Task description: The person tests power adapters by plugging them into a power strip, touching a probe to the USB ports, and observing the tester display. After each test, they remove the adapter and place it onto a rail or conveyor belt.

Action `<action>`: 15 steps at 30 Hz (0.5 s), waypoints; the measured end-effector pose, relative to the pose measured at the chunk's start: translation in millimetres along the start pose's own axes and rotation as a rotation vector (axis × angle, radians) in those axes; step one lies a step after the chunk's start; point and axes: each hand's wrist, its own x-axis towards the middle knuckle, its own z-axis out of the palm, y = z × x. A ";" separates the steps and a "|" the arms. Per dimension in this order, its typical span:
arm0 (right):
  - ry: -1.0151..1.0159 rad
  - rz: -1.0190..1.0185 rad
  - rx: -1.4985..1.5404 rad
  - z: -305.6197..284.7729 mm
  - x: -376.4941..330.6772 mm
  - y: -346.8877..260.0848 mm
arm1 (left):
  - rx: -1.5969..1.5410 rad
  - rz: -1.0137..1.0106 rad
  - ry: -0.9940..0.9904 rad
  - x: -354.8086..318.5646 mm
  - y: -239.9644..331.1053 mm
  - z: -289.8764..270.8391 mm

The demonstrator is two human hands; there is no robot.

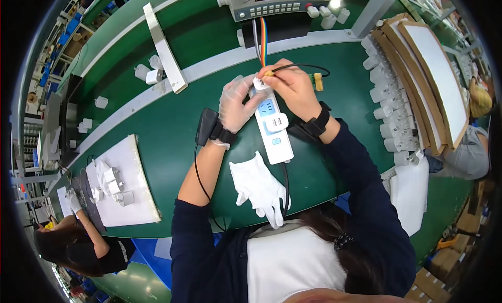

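A white power strip point(280, 151) with blue sockets lies lengthwise on the green table in front of me. My left hand point(235, 105), in a clear thin glove, grips a white charger plug point(260, 84) at the strip's far end. Bare-skinned, my right hand point(297, 91) pinches a yellow-ended plug on a black cable point(303, 66), right by that charger's port; whether it is inserted I cannot tell. A second white charger point(277, 123), with two ports, sits in the strip nearer to me. Both wrists wear black bands. A white glove point(256, 187) lies beside the strip's near end.
A grey test instrument point(293, 7) stands at the back, with a rainbow ribbon cable point(264, 39) running down from it. Several white chargers point(388, 113) line the right edge beside stacked cardboard trays point(436, 78). At left are a white board point(137, 198) with chargers and a co-worker point(78, 245).
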 end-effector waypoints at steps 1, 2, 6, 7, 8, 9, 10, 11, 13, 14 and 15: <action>0.005 0.012 -0.007 -0.5 -0.6 -2.4 | 0.010 0.005 -0.014 0.5 1.0 0.6; 0.012 0.025 -0.015 -1.8 -1.2 -5.5 | 0.004 -0.001 -0.012 -0.1 1.6 2.4; 0.245 -0.079 0.205 -22.3 19.0 -56.0 | -0.042 0.066 0.079 -7.5 -0.3 8.4; 0.229 -0.070 0.210 -26.8 17.2 -63.6 | -0.126 0.011 0.078 -9.6 0.1 11.5; 0.146 -0.034 0.227 -30.8 16.0 -71.3 | -0.208 -0.039 0.074 -10.4 0.0 10.7; 0.072 -0.001 0.238 -36.0 14.2 -78.3 | -0.293 -0.079 0.065 -8.9 0.6 8.8; -0.003 0.031 0.249 -38.2 10.6 -83.5 | -0.294 -0.082 0.066 -9.5 0.9 4.3; -0.005 0.026 0.245 -37.3 0.8 -82.1 | -0.267 -0.098 0.023 -7.3 1.7 -1.5; -0.164 0.099 0.071 -34.2 -28.7 -66.8 | -0.219 -0.132 -0.066 -1.6 3.3 -2.1; -0.166 0.101 0.075 -30.6 -36.1 -66.1 | -0.218 -0.136 -0.068 -4.0 3.0 -1.0; -0.157 0.143 0.028 -26.5 -41.7 -65.8 | -0.368 -0.139 0.019 -5.4 3.8 -0.9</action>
